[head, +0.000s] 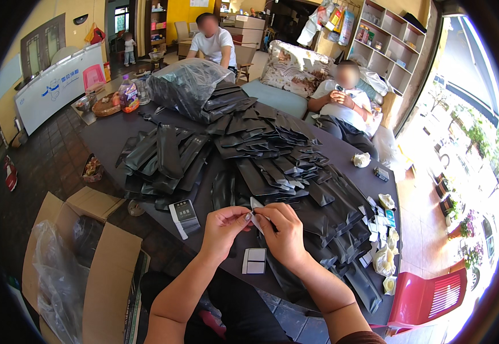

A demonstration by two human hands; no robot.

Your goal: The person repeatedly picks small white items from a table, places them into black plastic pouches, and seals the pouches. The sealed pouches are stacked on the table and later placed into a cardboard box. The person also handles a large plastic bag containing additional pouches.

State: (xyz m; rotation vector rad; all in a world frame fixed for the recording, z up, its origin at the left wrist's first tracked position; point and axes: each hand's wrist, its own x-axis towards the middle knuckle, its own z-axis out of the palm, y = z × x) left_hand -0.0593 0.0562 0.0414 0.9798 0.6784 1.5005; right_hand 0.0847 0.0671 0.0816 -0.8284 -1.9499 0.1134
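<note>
My left hand (226, 228) and my right hand (283, 225) meet above the near part of the dark table (236, 275). Both pinch a small white-edged slip (254, 203), perhaps a label, between thumb and fingers. The fingers cover most of it. Black flat pouches (262, 172) lie in overlapping heaps just beyond and to the right of my hands. To the left of my left hand rests a stack of black printed labels (185, 216) with white edges. A white label sheet (254, 261) split into two panels lies on the table below my hands.
A clear plastic bag of pouches (185, 86) stands at the table's back beside a purple-capped bottle (128, 94). Crumpled papers and backing scraps (378, 228) line the right edge. An open cardboard box (112, 266) is at left, a red chair (425, 296) at right. Two people sit beyond.
</note>
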